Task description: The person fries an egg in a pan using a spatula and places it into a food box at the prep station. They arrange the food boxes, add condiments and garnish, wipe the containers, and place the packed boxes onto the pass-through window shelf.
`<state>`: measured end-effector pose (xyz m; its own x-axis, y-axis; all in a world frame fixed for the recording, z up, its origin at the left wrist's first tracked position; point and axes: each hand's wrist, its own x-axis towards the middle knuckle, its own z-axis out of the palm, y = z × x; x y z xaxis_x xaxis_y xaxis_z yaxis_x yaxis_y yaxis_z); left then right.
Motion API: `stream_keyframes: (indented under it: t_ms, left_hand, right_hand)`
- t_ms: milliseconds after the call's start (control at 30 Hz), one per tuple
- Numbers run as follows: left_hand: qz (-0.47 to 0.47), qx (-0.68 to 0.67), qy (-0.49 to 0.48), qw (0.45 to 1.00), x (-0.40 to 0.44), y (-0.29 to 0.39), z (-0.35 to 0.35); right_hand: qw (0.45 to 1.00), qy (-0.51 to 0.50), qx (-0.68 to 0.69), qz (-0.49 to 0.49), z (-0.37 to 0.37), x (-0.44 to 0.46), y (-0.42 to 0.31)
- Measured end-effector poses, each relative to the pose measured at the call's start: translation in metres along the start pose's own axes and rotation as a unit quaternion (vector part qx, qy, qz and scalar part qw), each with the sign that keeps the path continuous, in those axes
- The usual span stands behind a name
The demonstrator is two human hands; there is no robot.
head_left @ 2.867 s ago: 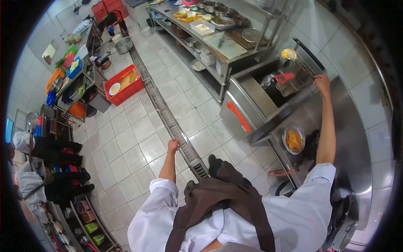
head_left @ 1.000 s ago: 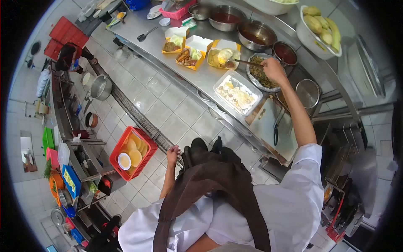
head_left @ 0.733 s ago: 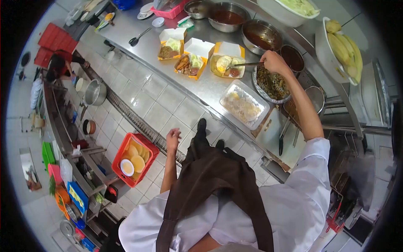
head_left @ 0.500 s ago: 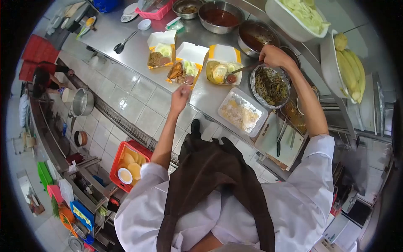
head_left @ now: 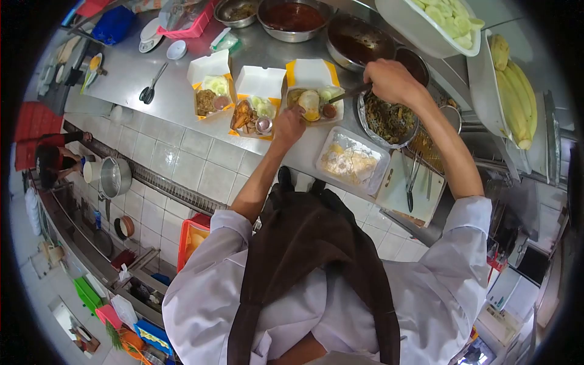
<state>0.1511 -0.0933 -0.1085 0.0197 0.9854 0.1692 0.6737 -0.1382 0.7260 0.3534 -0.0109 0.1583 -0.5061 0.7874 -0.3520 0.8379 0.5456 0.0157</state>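
My right hand [head_left: 394,80] is closed around the handle of a dark, long-handled spoon [head_left: 351,92]. The spoon's tip is over the third takeaway box [head_left: 311,72], close to a small cup of red sauce [head_left: 329,111]. At the near left edge of that box is my left hand [head_left: 288,128], its fingers drawn together; anything between them is hidden. Inside the box lie a fried egg [head_left: 311,104] and cucumber slices. To the left stand a box with fried chicken [head_left: 243,114] and a box with brown food [head_left: 208,102], both lid up.
A foil-lined bowl of dark greens [head_left: 388,121] and a tub of pale crackers [head_left: 350,163] are nearby. Behind are bowls of red sauce [head_left: 294,17] and dark sauce [head_left: 361,39]. Tongs [head_left: 412,182] rest on a cutting board [head_left: 398,194]. Another person [head_left: 52,159] crouches at far left.
My left hand has moved up and right from in front of the chicken box to the egg box. The right hand still holds the spoon over that box. The view has shifted slightly.
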Motion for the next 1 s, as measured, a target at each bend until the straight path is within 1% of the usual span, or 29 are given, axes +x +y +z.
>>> stream_keyframes:
  t_ms: [33, 67, 100, 133, 167, 200, 233, 267, 300, 333, 400, 433, 467, 500, 533, 600, 633, 700, 733, 800, 833, 900, 933, 967, 1000]
  left_hand:
    - [-0.002, 0.001, -0.005, 1.000, -0.001, 0.003, -0.001]
    - [0.017, -0.003, 0.022, 1.000, 0.004, 0.008, -0.004]
    - [0.038, -0.006, 0.051, 0.998, 0.006, 0.011, -0.005]
    - [0.042, -0.001, 0.050, 0.998, 0.006, 0.015, -0.007]
    - [0.022, -0.016, 0.056, 0.998, 0.007, 0.017, -0.008]
    - [0.003, -0.031, 0.061, 0.998, 0.008, 0.016, -0.008]
    - [0.011, -0.026, 0.062, 0.998, 0.010, 0.014, -0.008]
    - [-0.016, -0.028, 0.049, 0.998, 0.010, 0.012, -0.009]
    - [-0.045, -0.031, 0.036, 0.998, 0.009, 0.010, -0.008]
    - [-0.043, -0.028, 0.035, 0.998, 0.011, 0.008, -0.006]
    - [0.012, 0.002, 0.011, 1.000, 0.021, 0.012, -0.010]
    - [0.014, 0.004, 0.012, 1.000, 0.027, 0.015, -0.011]
    - [0.068, 0.041, -0.010, 0.997, 0.030, 0.019, -0.010]
    - [0.123, 0.077, -0.031, 0.989, 0.032, 0.022, -0.010]
    - [0.125, 0.077, -0.028, 0.989, 0.033, 0.025, -0.011]
    - [0.130, 0.131, -0.074, 0.980, 0.033, 0.030, -0.012]
    - [0.133, 0.132, -0.071, 0.980, 0.034, 0.032, -0.013]
    - [0.091, 0.088, 0.003, 0.992, 0.029, 0.035, -0.013]
    - [0.092, 0.087, 0.002, 0.992, 0.028, 0.036, -0.012]
    - [0.037, 0.019, 0.078, 0.996, 0.019, 0.039, -0.012]
    - [0.039, 0.019, 0.077, 0.996, 0.015, 0.037, -0.010]
    - [-0.012, -0.082, 0.199, 0.976, 0.001, 0.033, -0.006]
    - [-0.014, -0.084, 0.244, 0.966, -0.007, 0.034, -0.006]
    - [-0.017, -0.085, 0.243, 0.966, -0.019, 0.033, -0.007]
    - [-0.024, -0.090, 0.263, 0.960, -0.029, 0.029, -0.009]
  right_hand:
    - [0.999, 0.030, -0.017, -0.015, 0.000, -0.002, -0.002]
    - [0.999, 0.029, -0.014, -0.014, -0.006, -0.004, -0.007]
    - [0.997, 0.044, -0.043, -0.036, -0.015, -0.008, -0.015]
    - [0.994, 0.061, -0.072, -0.059, -0.020, -0.009, -0.022]
    - [0.994, 0.069, -0.070, -0.056, -0.016, -0.005, -0.025]
    - [0.989, 0.097, -0.066, -0.093, -0.007, 0.001, -0.029]
    - [0.982, 0.125, -0.063, -0.129, -0.001, 0.005, -0.031]
    - [0.981, 0.132, -0.062, -0.125, -0.001, 0.005, -0.034]
    - [0.976, 0.141, -0.054, -0.155, -0.001, 0.005, -0.037]
    - [0.970, 0.150, -0.047, -0.186, -0.001, 0.003, -0.041]
    - [0.974, 0.136, -0.049, -0.173, -0.005, 0.006, -0.043]
    - [0.978, 0.121, -0.054, -0.159, -0.008, 0.008, -0.043]
    - [0.978, 0.121, -0.052, -0.160, -0.007, 0.011, -0.044]
    - [0.983, 0.101, -0.060, -0.140, -0.008, 0.014, -0.043]
    - [0.987, 0.082, -0.071, -0.121, -0.011, 0.017, -0.042]
    - [0.988, 0.073, -0.078, -0.109, -0.009, 0.020, -0.040]
    - [0.990, 0.063, -0.083, -0.095, -0.008, 0.022, -0.038]
    - [0.991, 0.072, -0.068, -0.092, -0.003, 0.025, -0.033]
    - [0.991, 0.080, -0.054, -0.089, -0.001, 0.025, -0.030]
    - [0.989, 0.091, -0.048, -0.105, -0.001, 0.018, -0.031]
    - [0.986, 0.109, -0.046, -0.118, -0.004, 0.015, -0.031]
    - [0.983, 0.121, -0.048, -0.128, -0.005, 0.011, -0.036]
    - [0.980, 0.130, -0.053, -0.140, -0.005, 0.007, -0.038]
    - [0.980, 0.127, -0.052, -0.141, -0.001, -0.002, -0.043]
    - [0.976, 0.169, -0.002, -0.141, 0.003, -0.011, -0.048]
